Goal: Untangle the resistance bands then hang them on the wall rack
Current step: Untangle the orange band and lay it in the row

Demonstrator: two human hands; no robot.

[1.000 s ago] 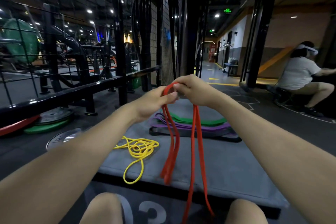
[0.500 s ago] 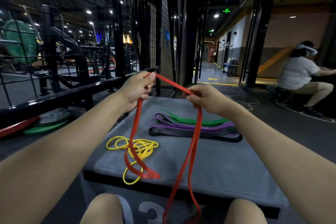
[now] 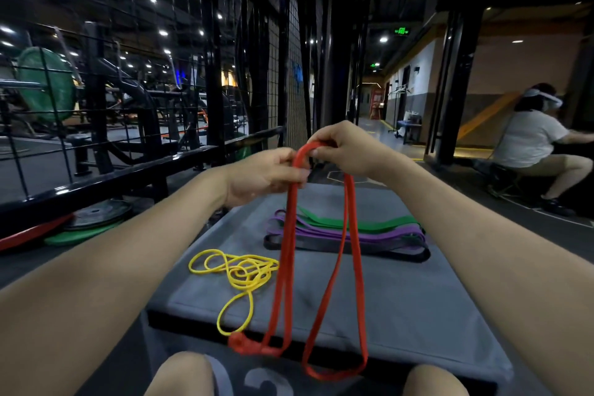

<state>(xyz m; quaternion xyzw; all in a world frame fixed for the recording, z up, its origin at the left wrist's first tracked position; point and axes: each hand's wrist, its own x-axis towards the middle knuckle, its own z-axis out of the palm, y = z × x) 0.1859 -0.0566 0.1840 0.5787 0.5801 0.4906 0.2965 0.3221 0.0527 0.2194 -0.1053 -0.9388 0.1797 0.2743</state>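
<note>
A red resistance band (image 3: 287, 254) hangs in long loops from both hands above a grey padded box (image 3: 401, 296). My left hand (image 3: 263, 175) pinches its strands at the left; my right hand (image 3: 345, 149) grips the folded top right beside it. The band's lower end bunches in a knot (image 3: 246, 345) at the box's near edge. A thin yellow band (image 3: 239, 273) lies tangled on the box to the left. Green (image 3: 369, 222), purple (image 3: 363, 234) and black (image 3: 350, 247) bands lie stacked at the box's far side.
A black wire-grid rack (image 3: 250, 74) and rail (image 3: 106, 177) run along the left. Weight plates (image 3: 93, 219) lie on the floor under the rail. A person in a white shirt (image 3: 533, 145) crouches at the far right. My knees show at the bottom edge.
My hands were spread apart with the red band stretched between them; now they have come together, bunching the band's top. The hanging loops swung and the knot dropped to the box's near edge.
</note>
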